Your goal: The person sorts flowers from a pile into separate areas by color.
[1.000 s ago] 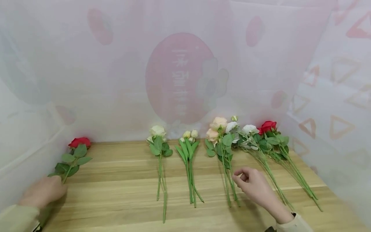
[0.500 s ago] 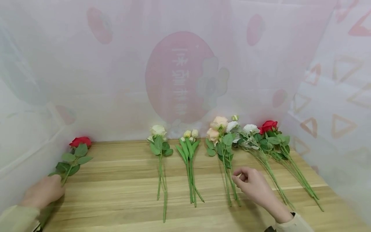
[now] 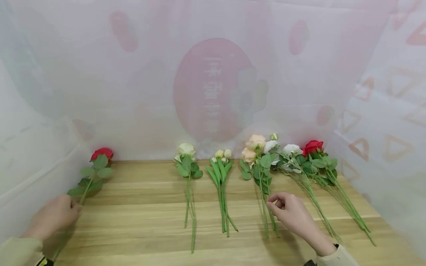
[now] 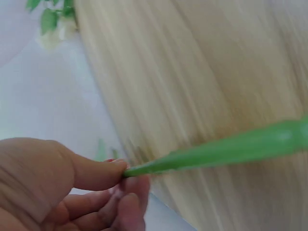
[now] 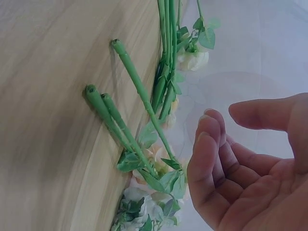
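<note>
At the left side of the head view, my left hand [image 3: 54, 215] pinches the green stem of a red rose [image 3: 101, 154]. In the left wrist view that stem [image 4: 226, 150] runs between thumb and fingers, its lower end toward the camera. My right hand [image 3: 294, 215] hovers beside the stems of the peach roses [image 3: 255, 143], its fingers loosely curled. The right wrist view shows a gap between thumb and fingertips with nothing in it. White roses [image 3: 185, 149] and yellowish tulips [image 3: 219, 154] lie in the middle of the wooden table [image 3: 139, 221].
Right of the peach roses lie white flowers [image 3: 292, 149] and another red rose [image 3: 313, 146], stems pointing toward the front right. A pale printed sheet [image 3: 143, 92] hangs behind the table and along both sides.
My left hand has lifted the red rose slightly and brought it a little to the right. The head view has shifted slightly. My right hand stays in place.
</note>
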`<control>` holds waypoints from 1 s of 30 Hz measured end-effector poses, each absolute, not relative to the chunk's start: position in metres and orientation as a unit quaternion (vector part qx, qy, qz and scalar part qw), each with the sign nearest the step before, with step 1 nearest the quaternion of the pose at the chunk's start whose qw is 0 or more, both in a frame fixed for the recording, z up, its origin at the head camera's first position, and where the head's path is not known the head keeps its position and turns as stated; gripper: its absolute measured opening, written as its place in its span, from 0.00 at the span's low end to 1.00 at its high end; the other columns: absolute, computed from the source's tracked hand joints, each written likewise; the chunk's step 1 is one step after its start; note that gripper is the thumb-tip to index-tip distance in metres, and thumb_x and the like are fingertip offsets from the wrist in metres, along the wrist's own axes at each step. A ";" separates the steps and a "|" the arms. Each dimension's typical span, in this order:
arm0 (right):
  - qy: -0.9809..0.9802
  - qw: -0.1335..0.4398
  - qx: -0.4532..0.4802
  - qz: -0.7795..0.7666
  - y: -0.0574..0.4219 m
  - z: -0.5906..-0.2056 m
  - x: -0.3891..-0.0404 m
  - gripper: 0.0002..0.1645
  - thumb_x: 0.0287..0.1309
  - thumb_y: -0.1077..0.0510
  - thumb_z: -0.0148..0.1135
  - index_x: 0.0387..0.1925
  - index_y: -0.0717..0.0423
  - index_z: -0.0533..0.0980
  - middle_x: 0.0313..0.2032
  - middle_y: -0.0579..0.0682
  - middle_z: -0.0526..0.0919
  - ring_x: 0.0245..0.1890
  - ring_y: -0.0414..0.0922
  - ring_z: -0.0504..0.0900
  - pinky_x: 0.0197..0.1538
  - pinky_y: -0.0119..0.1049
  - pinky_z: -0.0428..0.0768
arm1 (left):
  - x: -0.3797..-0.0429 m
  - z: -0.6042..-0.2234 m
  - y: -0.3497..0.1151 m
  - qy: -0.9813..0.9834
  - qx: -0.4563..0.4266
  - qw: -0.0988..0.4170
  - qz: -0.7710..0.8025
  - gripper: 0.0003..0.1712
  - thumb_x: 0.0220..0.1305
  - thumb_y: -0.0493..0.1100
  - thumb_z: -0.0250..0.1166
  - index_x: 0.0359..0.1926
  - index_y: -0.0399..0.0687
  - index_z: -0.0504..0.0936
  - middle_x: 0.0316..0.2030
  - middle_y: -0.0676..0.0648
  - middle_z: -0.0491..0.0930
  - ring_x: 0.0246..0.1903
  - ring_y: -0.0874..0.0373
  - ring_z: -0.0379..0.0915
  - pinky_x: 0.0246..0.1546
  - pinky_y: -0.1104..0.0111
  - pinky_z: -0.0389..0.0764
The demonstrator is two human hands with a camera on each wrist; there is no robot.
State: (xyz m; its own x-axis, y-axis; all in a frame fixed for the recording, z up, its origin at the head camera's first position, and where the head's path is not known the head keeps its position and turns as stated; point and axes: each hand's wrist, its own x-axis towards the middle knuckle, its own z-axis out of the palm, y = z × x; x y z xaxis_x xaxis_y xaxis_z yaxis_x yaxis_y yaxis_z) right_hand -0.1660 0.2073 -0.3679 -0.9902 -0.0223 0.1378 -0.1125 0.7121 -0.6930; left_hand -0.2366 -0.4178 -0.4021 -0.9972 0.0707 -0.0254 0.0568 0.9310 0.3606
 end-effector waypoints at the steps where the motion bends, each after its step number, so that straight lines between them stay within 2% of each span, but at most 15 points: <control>1: -0.923 0.060 0.038 0.377 0.208 -0.368 -0.166 0.08 0.64 0.60 0.64 0.41 0.61 0.82 0.21 0.48 0.78 0.18 0.43 0.73 0.24 0.36 0.72 | -0.236 -0.400 -0.413 0.981 0.039 0.003 0.189 0.19 0.67 0.40 0.55 0.17 0.48 0.66 0.14 0.52 0.63 0.16 0.57 0.60 0.16 0.64 0.64; 4: -0.925 0.062 0.041 0.374 0.208 -0.367 -0.166 0.09 0.64 0.59 0.64 0.41 0.61 0.82 0.21 0.48 0.78 0.18 0.43 0.73 0.26 0.36 0.72 | -0.232 -0.393 -0.397 0.976 0.056 -0.051 0.203 0.20 0.70 0.43 0.57 0.19 0.46 0.72 0.14 0.53 0.64 0.15 0.58 0.58 0.17 0.66 0.61; 7: -0.926 0.064 0.043 0.370 0.208 -0.366 -0.167 0.09 0.64 0.58 0.64 0.40 0.60 0.82 0.21 0.47 0.78 0.19 0.42 0.73 0.29 0.37 0.73 | -0.228 -0.384 -0.376 0.966 0.063 -0.112 0.224 0.18 0.72 0.46 0.59 0.29 0.39 0.82 0.16 0.53 0.71 0.16 0.58 0.62 0.17 0.66 0.63; 11: -0.925 0.065 0.044 0.373 0.208 -0.363 -0.169 0.08 0.63 0.57 0.64 0.39 0.59 0.82 0.23 0.46 0.79 0.21 0.42 0.74 0.31 0.38 0.74 | -0.220 -0.375 -0.343 0.943 0.071 -0.146 0.291 0.22 0.73 0.48 0.59 0.43 0.29 0.82 0.25 0.49 0.82 0.18 0.59 0.74 0.18 0.68 0.74; 15: -0.923 0.061 0.049 0.377 0.207 -0.359 -0.170 0.09 0.64 0.54 0.65 0.40 0.56 0.82 0.27 0.44 0.81 0.27 0.41 0.77 0.33 0.39 0.75 | -0.210 -0.366 -0.309 0.913 0.078 -0.145 0.372 0.26 0.74 0.49 0.57 0.50 0.25 0.79 0.33 0.42 0.84 0.23 0.60 0.80 0.22 0.68 0.80; 19: -0.907 0.039 0.059 0.415 0.204 -0.354 -0.171 0.12 0.65 0.51 0.64 0.42 0.56 0.82 0.30 0.45 0.82 0.32 0.47 0.80 0.34 0.40 0.78 | -0.202 -0.358 -0.271 0.868 0.084 -0.134 0.470 0.25 0.73 0.49 0.59 0.51 0.26 0.78 0.36 0.40 0.83 0.26 0.59 0.81 0.26 0.67 0.82; 22: -0.876 0.009 0.072 0.476 0.199 -0.350 -0.171 0.17 0.66 0.50 0.64 0.46 0.60 0.80 0.34 0.49 0.83 0.35 0.50 0.81 0.36 0.40 0.80 | -0.196 -0.355 -0.239 0.823 0.089 -0.110 0.550 0.23 0.71 0.48 0.61 0.50 0.28 0.79 0.35 0.39 0.83 0.29 0.57 0.81 0.29 0.65 0.83; 26: -0.831 -0.040 0.082 0.549 0.187 -0.343 -0.169 0.23 0.66 0.48 0.63 0.51 0.64 0.78 0.38 0.52 0.83 0.40 0.48 0.81 0.42 0.40 0.81 | -0.187 -0.350 -0.194 0.766 0.093 -0.062 0.633 0.18 0.69 0.44 0.64 0.48 0.30 0.80 0.36 0.39 0.83 0.32 0.54 0.80 0.34 0.64 0.83; 30: -0.791 -0.105 0.083 0.597 0.174 -0.336 -0.163 0.26 0.66 0.47 0.63 0.52 0.65 0.77 0.42 0.55 0.83 0.45 0.53 0.81 0.47 0.43 0.80 | -0.183 -0.345 -0.152 0.724 0.119 -0.032 0.678 0.13 0.67 0.40 0.65 0.46 0.32 0.81 0.37 0.38 0.82 0.34 0.51 0.80 0.36 0.63 0.82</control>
